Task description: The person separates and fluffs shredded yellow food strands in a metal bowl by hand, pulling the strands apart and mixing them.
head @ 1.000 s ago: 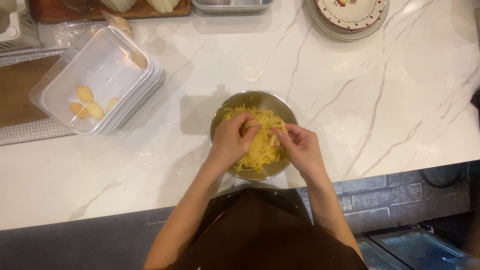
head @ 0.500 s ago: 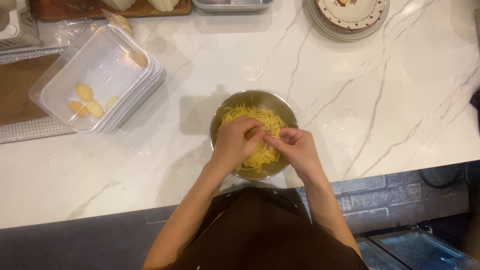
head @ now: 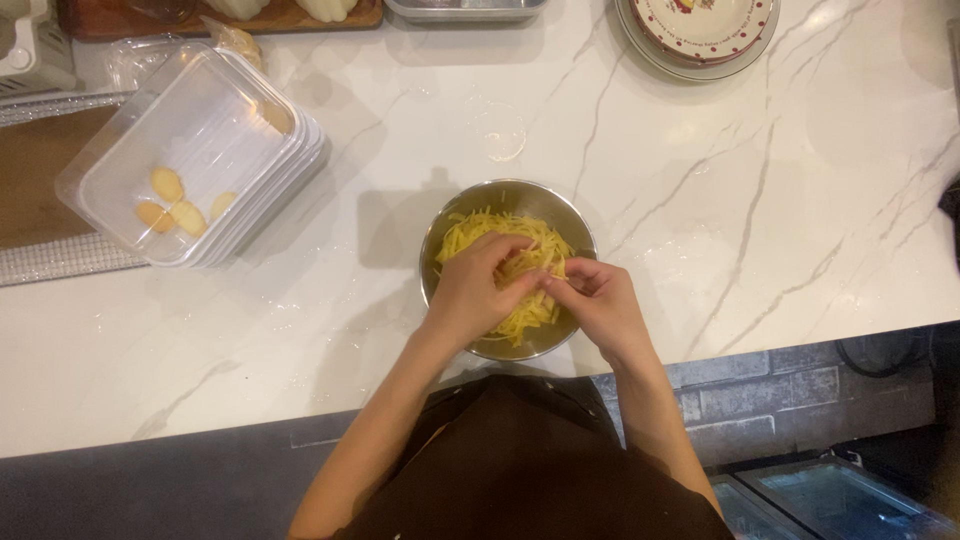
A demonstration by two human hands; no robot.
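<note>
Left hand (head: 475,290): fingers curled, pinching yellow shreds (head: 520,262) beneath them.
Right hand (head: 600,300): fingertips narrow, touching the left's, gripping shreds.
Steel bowl (head: 500,192): under both hands, holding the shreds.

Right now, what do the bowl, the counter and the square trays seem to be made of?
Bowl: probably stainless steel, its grey rim shiny with reflections.
Counter: marble or a marble-look stone, glossy white with grey veins.
Square trays: likely clear plastic, since the counter shows through the thin stacked walls.
</note>
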